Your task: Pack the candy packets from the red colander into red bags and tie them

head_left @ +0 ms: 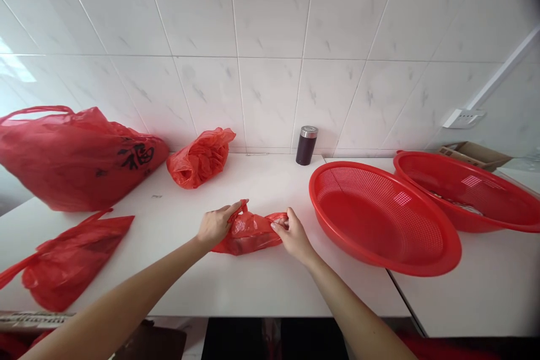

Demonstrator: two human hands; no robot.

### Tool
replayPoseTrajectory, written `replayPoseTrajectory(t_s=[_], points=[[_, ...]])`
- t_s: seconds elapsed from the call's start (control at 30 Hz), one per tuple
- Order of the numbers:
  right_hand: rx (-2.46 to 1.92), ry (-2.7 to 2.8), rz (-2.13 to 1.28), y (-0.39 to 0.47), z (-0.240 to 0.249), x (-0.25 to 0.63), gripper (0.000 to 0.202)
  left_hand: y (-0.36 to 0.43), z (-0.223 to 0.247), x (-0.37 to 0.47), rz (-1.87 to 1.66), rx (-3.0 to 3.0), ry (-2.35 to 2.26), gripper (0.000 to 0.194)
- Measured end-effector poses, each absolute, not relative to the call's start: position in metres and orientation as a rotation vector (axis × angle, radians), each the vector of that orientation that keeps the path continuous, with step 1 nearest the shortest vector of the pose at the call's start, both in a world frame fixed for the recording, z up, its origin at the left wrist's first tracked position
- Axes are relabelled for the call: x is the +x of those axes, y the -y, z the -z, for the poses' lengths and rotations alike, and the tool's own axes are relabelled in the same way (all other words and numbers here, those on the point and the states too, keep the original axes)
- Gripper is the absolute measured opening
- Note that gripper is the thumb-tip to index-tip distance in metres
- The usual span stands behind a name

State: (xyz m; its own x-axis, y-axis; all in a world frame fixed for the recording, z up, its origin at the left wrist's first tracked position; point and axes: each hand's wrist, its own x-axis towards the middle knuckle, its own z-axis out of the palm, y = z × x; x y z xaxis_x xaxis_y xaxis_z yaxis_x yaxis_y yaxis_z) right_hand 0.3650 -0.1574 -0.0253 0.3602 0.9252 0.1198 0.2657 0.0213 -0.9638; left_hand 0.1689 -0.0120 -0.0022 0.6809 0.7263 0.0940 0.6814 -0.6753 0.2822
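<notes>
– What are the hands doing?
– The left hand (214, 226) is grasping one side of the small red bag (251, 236), its fingers pinching the plastic near the top, and the right hand (295, 237) is gripping the other side between thumb and fingers
– So where is that bag sitting?
– It's lying between the two hands, low over the front part of the white desk (253, 292); I can't tell what it's holding
– And what is filling the left side?
– A large red bag (76, 160) with black lettering is standing near the tiled wall (270, 22), and a flatter red bag (78, 264) is lying in front of it. A crumpled red bag (200, 158) is resting to the right of the large one, towards the wall
– Is anything standing upright at the back?
– Yes, a dark tumbler (306, 147) is standing there, its silver lid facing up
– What about the right side?
– A red basket (371, 225) is sitting empty just beyond the right hand, and a second basket (464, 188) is resting beside it, holding something pale that I can't make out. An open cardboard box (476, 154) is showing behind that one
</notes>
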Motion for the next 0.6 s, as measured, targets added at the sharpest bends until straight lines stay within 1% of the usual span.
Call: replayPoseTrajectory(t_s=[0.13,0.23,0.4,0.6], points=[[-1.714,1.278,-0.535,0.146,0.036,0.368,0.019,-0.004,0.006,0.174,-0.119,2.813,-1.178,0.064],[-1.887,1.310,-0.416,0.135,0.051,0.373,0.013,-0.016,0.014,0.181,0.041,2.850,-1.240,0.063],[-2.046,1.372,-0.242,0.125,0.072,0.375,0.004,-0.030,0.028,0.190,0.235,2.884,-1.274,0.060],[-2.146,1.489,-0.086,0.125,0.075,0.370,0.005,-0.032,0.031,0.195,0.298,2.938,-1.261,0.060]])
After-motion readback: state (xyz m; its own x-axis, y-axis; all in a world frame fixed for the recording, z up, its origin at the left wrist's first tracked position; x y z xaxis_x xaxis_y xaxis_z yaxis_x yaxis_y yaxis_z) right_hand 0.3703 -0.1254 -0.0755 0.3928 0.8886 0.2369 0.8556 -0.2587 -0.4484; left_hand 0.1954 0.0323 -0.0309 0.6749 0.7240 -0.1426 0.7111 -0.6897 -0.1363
